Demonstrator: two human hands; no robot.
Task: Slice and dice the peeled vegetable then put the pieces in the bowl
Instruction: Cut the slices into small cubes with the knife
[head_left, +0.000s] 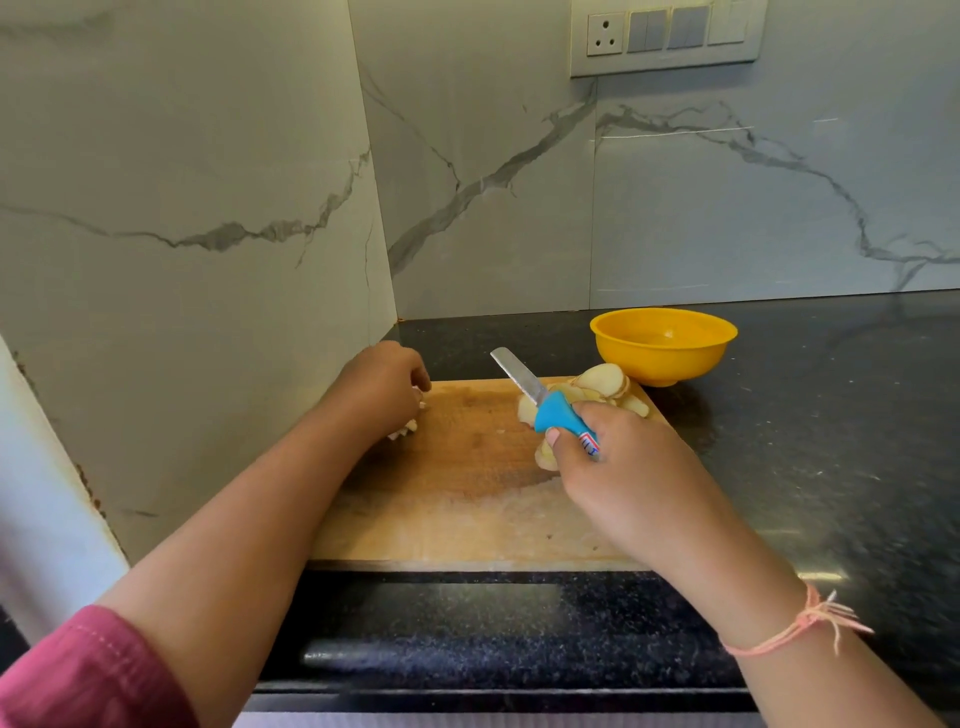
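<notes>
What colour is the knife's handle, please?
The serrated steel knife's plastic handle is bright blue, in the head view.

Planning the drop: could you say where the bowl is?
Head view, right of centre: the bowl stands on the counter behind the right end of the board.

So we've got the board (467, 493) lying on the counter (805, 441), near its front edge and right beside the side wall (182, 260) on the left. The bowl (664, 345) sits on the counter just behind the board's far right corner. A pile of slices (605, 384) lies on that same corner, right in front of the bowl. Our right hand (613, 467) is at the near side of the pile, gripping the knife (524, 384), blade pointing away and leftward over the board. Our left hand (379, 387) sits at the board's far left edge over some small cut pieces (408, 428); can't tell if it grips them. The switch panel (667, 36) is up on the back wall, above the bowl.
</notes>
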